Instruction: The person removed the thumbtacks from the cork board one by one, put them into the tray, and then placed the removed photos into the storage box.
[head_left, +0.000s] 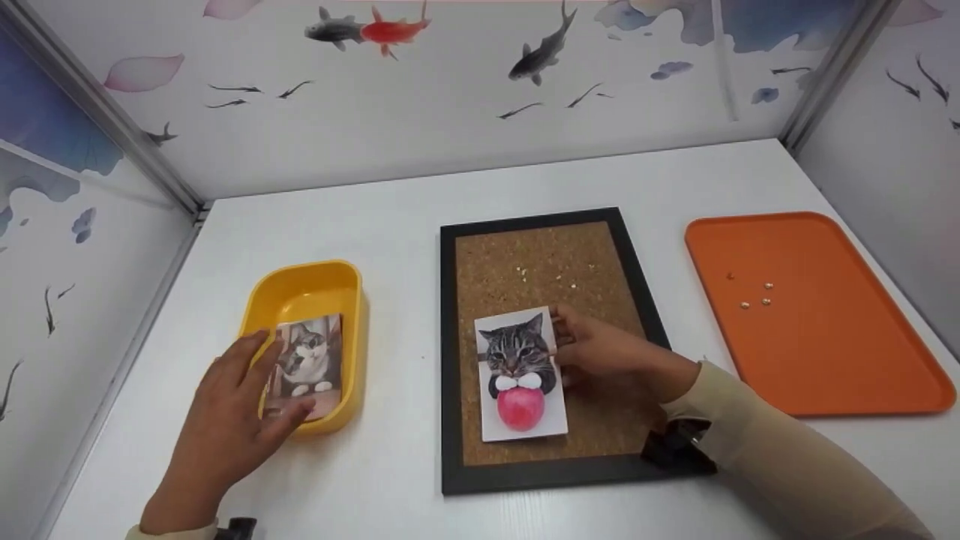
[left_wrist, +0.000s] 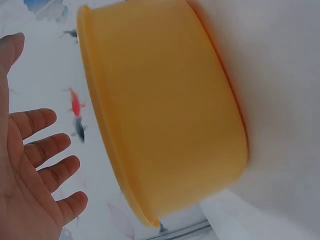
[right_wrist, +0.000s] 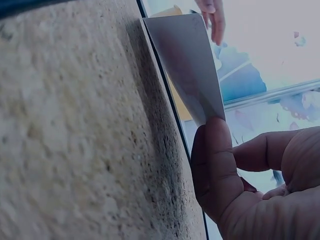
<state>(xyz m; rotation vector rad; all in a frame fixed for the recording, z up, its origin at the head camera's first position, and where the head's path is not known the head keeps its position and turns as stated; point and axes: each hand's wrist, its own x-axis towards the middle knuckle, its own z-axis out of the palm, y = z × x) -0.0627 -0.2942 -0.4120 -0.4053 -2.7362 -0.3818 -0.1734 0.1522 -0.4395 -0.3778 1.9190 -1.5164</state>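
Observation:
My right hand [head_left: 604, 349] pinches the right edge of a cat photo card [head_left: 520, 375] with a pink ball on it. That card is held over the lower left of a black-framed cork board [head_left: 630, 300]; in the right wrist view its plain back [right_wrist: 187, 60] faces the cork. My left hand [head_left: 229, 409] hovers over the near left rim of a yellow bin [head_left: 358, 360], fingers spread. Inside the bin lies another cat photo card [head_left: 319, 367]. The left wrist view shows the left palm [left_wrist: 30, 185] facing the bin's opening, fingers apart from it.
To the right of the board lies an orange tray [head_left: 832, 337] with several small pins [head_left: 766, 301] on it. Small light flecks [head_left: 574, 286] dot the upper cork. Printed panels with fish [head_left: 544, 52] wall in the white table [head_left: 397, 217] at the back and sides.

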